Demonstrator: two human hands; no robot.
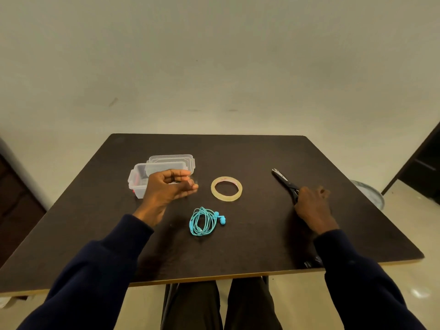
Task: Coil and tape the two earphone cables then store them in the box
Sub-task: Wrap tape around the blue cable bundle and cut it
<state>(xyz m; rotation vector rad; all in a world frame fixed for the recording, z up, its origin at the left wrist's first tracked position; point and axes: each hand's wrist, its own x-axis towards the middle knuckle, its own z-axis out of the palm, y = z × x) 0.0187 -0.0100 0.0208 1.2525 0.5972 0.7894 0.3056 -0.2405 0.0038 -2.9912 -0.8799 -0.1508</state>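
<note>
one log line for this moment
left hand raised by box, hold unclear | right hand grips scissors | blue earphones coiled on table | tape roll idle

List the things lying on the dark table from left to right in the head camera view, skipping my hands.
clear plastic box → coiled turquoise earphone cable → ring of clear tape → black scissors

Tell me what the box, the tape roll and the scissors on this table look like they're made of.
Box: probably clear, glossy plastic, since you can see through its walls. Tape roll: shiny, translucent yellowish film, likely plastic adhesive tape. Scissors: the blades look like dull grey metal. The handles are dark and mostly hidden under the right hand, so their material is unclear.
</note>
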